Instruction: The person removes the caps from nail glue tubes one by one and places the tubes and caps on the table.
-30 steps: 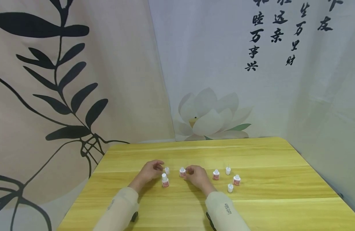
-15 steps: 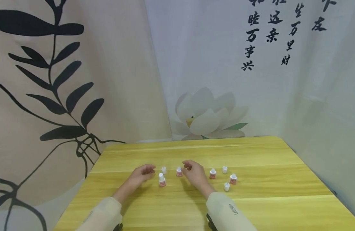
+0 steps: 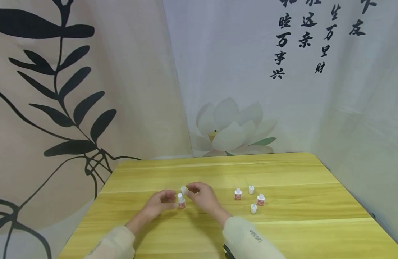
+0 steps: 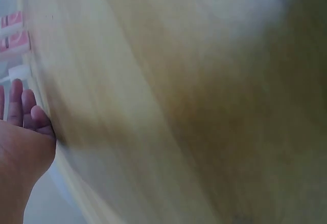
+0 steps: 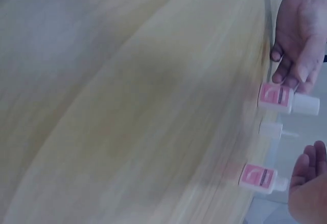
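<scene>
My left hand is beside a small white bottle with a pink-red label and a tall white cap. Its fingers are loosely bent, with the tips right at the bottle's left side. Behind this bottle, a loose white cap stands on the table, a thin spike pointing up from it in the right wrist view. My right hand reaches over from the right, its fingertips overlapping that cap in the head view. An uncapped bottle, hidden behind the right hand in the head view, stands just beside that hand.
To the right on the wooden table stand two more uncapped bottles, one nearer the middle and another bottle farther right. Two loose caps stand near them, a back cap and a front cap. A printed curtain hangs behind.
My right hand has moved left from the uncapped bottle toward the loose cap, covering that bottle. My left hand first drew back left, then came in beside the capped bottle.
</scene>
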`<state>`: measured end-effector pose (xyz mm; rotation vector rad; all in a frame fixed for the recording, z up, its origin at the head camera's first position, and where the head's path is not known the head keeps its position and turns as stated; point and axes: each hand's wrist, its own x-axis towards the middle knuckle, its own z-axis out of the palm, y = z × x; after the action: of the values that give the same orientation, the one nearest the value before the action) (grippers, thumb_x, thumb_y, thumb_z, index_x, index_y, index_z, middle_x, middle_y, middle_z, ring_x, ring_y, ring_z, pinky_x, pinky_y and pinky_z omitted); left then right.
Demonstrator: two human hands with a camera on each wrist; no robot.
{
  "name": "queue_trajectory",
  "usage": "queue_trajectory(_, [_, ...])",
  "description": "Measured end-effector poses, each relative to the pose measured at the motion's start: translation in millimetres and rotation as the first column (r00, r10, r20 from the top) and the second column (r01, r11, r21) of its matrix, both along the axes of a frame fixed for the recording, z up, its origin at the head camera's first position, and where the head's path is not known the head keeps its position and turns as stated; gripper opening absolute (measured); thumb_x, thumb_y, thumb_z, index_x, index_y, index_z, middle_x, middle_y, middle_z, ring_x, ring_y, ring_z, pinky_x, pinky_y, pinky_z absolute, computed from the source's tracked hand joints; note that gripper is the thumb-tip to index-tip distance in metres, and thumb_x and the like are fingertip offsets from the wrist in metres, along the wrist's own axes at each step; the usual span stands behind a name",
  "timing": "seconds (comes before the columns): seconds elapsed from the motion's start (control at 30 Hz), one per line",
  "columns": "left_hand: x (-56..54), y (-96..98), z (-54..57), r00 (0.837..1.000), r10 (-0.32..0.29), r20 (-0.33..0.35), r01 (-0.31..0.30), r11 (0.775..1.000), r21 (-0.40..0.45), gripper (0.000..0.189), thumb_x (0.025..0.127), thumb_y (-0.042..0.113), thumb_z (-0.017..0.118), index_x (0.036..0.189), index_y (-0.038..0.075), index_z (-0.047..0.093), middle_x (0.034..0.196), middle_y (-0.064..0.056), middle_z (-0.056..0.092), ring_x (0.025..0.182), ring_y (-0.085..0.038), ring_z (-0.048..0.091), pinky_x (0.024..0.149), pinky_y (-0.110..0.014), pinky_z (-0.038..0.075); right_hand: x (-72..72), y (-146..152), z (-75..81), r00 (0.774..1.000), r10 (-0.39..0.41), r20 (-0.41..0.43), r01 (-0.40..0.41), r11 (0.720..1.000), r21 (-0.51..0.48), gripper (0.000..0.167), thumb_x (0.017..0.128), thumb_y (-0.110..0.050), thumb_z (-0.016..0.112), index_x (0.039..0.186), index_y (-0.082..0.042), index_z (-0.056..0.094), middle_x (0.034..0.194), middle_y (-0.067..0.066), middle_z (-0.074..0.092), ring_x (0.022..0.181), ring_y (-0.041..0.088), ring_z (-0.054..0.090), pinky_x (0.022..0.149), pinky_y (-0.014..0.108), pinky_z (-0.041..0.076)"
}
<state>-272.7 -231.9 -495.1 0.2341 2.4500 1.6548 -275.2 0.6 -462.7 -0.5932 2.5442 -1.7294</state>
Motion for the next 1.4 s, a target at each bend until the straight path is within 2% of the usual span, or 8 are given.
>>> queue_trajectory(0.23, [1.5,8.4,-4.5,0.999,-0.037,0.005,0.036,0.997,0.074,0.042,0.086,0.019,0.079,0.121,0.002,0.062,0.117,-0.015,0.061,0.107,-0.028,0.058,0.092,-0.043,0.050,4.1,-10.5,-1.8,0.998,0.009,0.062,-0.007,0.999,-0.032,0.029,0.096,-0.021,0.068,0.120,-0.005,0.068,0.108,0.001,0.067,0.103,0.021,0.060,0.087,0.043,0.053])
queue_trajectory(0.4, [2.0,12.3,-8.3,1.000,-0.020,-0.004,0.020,0.995,0.093,0.037,0.085,0.016,0.080,0.114,0.001,0.064,0.108,-0.013,0.065,0.099,-0.025,0.062,0.087,-0.037,0.052,3.5,-16.0,-7.1,0.996,0.007,0.088,-0.003,0.999,-0.047,0.030,0.095,-0.022,0.069,0.120,-0.007,0.068,0.110,0.002,0.067,0.103,0.021,0.060,0.088,0.044,0.052])
queue_trajectory(0.57, [2.1,13.7,-11.5,1.000,0.002,-0.014,-0.001,0.998,0.067,0.035,0.084,0.020,0.081,0.111,0.003,0.066,0.104,-0.010,0.068,0.097,-0.024,0.063,0.085,-0.035,0.053,1.9,-20.3,-12.4,0.995,0.015,0.101,-0.010,0.999,-0.052,0.031,0.095,-0.023,0.069,0.121,-0.006,0.067,0.111,0.002,0.067,0.104,0.022,0.061,0.089,0.044,0.052])
queue_trajectory(0.87, [-1.2,12.2,-15.6,0.999,-0.017,-0.037,0.017,1.000,0.011,0.033,0.085,0.022,0.080,0.109,0.004,0.068,0.104,-0.008,0.070,0.098,-0.024,0.064,0.083,-0.032,0.054,0.8,-22.3,-14.8,0.996,0.007,0.085,-0.003,0.999,-0.046,0.032,0.097,-0.023,0.066,0.122,-0.004,0.066,0.114,0.004,0.067,0.106,0.023,0.061,0.090,0.043,0.052])
queue_trajectory(1.13, [-2.8,15.8,-17.4,0.994,-0.001,-0.110,-0.007,0.997,-0.072,0.024,0.085,0.019,0.080,0.101,0.005,0.070,0.097,-0.004,0.070,0.093,-0.020,0.064,0.082,-0.034,0.053,0.5,-21.5,-14.7,0.997,-0.001,0.079,0.005,0.998,-0.057,0.030,0.097,-0.022,0.066,0.120,-0.003,0.067,0.112,0.006,0.068,0.106,0.024,0.061,0.090,0.045,0.052])
queue_trajectory(1.4, [-3.0,16.2,-20.9,0.990,-0.018,-0.141,0.001,0.993,-0.121,0.021,0.086,0.025,0.079,0.098,0.009,0.071,0.094,0.001,0.070,0.091,-0.015,0.064,0.083,-0.033,0.052,-1.4,-20.2,-17.4,0.995,-0.002,0.096,0.007,0.999,-0.044,0.031,0.097,-0.024,0.066,0.120,-0.005,0.067,0.112,0.003,0.068,0.107,0.023,0.061,0.091,0.044,0.051])
